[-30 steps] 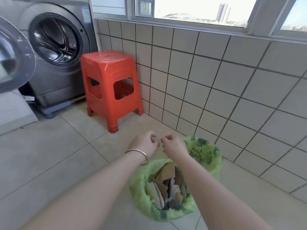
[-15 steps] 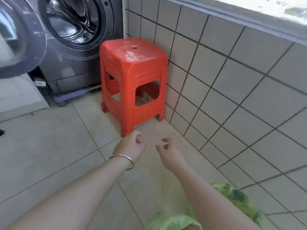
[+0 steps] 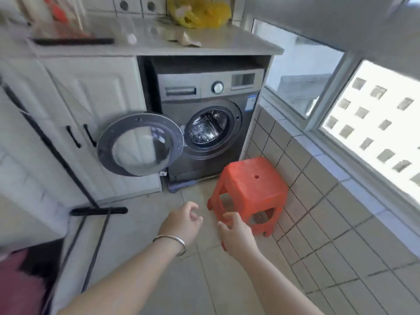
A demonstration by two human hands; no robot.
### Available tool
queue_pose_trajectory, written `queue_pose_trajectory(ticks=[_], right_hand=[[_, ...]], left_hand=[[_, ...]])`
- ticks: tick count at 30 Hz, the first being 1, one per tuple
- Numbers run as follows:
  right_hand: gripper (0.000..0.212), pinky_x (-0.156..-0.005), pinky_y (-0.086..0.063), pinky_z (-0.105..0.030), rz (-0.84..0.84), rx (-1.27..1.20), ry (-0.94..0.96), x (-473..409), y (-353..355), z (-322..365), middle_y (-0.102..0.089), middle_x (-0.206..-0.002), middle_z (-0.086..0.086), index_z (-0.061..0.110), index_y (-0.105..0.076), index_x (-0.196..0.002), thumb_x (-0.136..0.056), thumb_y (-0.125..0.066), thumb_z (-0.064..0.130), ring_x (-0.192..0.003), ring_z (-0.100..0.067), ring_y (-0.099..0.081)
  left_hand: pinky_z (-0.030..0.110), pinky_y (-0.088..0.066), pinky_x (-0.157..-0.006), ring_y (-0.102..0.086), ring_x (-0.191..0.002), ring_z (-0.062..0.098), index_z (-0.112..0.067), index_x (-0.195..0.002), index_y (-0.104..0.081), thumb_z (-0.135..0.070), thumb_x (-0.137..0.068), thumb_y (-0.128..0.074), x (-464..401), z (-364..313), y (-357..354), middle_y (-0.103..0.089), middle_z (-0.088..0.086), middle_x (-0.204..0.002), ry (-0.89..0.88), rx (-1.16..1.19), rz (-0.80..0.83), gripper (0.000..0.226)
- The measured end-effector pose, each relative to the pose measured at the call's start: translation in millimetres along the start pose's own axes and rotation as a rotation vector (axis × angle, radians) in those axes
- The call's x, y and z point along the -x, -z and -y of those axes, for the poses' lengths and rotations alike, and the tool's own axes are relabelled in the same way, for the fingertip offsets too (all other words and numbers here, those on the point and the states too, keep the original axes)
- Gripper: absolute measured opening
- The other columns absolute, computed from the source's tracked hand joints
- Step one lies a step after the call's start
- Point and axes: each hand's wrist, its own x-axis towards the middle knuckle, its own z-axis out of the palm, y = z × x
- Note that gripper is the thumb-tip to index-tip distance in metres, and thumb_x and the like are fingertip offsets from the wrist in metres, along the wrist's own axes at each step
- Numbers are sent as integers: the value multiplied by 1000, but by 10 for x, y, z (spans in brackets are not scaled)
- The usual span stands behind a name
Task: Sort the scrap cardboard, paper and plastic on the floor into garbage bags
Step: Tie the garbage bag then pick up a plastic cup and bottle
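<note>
My left hand [image 3: 181, 223], with a silver bangle on the wrist, hangs over the tiled floor [image 3: 145, 228] with loosely curled fingers and holds nothing. My right hand [image 3: 236, 233] is beside it, a little apart, fingers loosely curled and holding nothing. Both hover just in front of the red plastic stool [image 3: 252, 189]. The green garbage bag is out of view. A yellow plastic bag [image 3: 200, 12] and brown paper scraps [image 3: 185, 39] lie on the countertop [image 3: 238, 44] above the washing machine.
A grey washing machine [image 3: 204, 119] stands under the counter with its round door [image 3: 141, 144] swung open to the left. White cabinets [image 3: 91, 105] line the left. A black broom [image 3: 97, 210] leans there. A tiled wall with windows [image 3: 341, 173] runs along the right.
The view has lifted away from the green bag, which has dropped out of sight. My hands came apart from the bag's rim and stay raised and without anything in them.
</note>
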Motion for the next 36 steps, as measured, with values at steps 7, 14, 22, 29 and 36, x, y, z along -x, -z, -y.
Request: queue_pose_trajectory(ticks=[7,14,22,29,36], right_hand=[[39,-84,-53,-34,23,-88,99,35,75,1650,-62,-108,-2,21,-53,-122,-86,-53,35,-96,-25,-64],[36,-85,-51,-41,38,-151,219,-220,143,2588,-64,-103,1,21,-58,-115,-82,-55,34,-102,-26,-65],[35,-80,-51,-33,110,-28,389,-1121,70,3647,-63,-114,-4,18,-54,-122,-90,-49,31,-88,-20,-61],[32,-84,-53,-36,127,10,525,-1998,-24,4737,-59,-90,4,17,-55,-122,-91,-49,27,-93,-23,-66],[29,-71,-45,-29,-83,135,787,-2677,-218,5513,-60,-111,-1,20,-55,-119,-94,-42,16,-92,-20,-57]], left_hand=[[28,-45,-92,-59,-108,21,-23,-117,-56,-26,-87,-53,-82,-118,1657,-66,-6,-107,16,-7,-140,31],[28,-46,-88,-60,-101,19,-25,-118,-54,-28,-88,-51,-424,-329,2457,-58,-10,-96,-34,34,-240,30],[25,-45,-83,-60,-97,15,-23,-119,-54,-29,-90,-52,-1349,-421,3186,-66,-7,-110,-27,31,-343,30],[30,-48,-89,-61,-98,20,-23,-116,-54,-29,-88,-53,-2342,-382,3852,-63,-5,-105,62,157,-434,29],[28,-42,-96,-58,-114,21,-15,-124,-55,-26,-85,-58,-3274,7,4439,-61,3,-126,140,218,-592,41]])
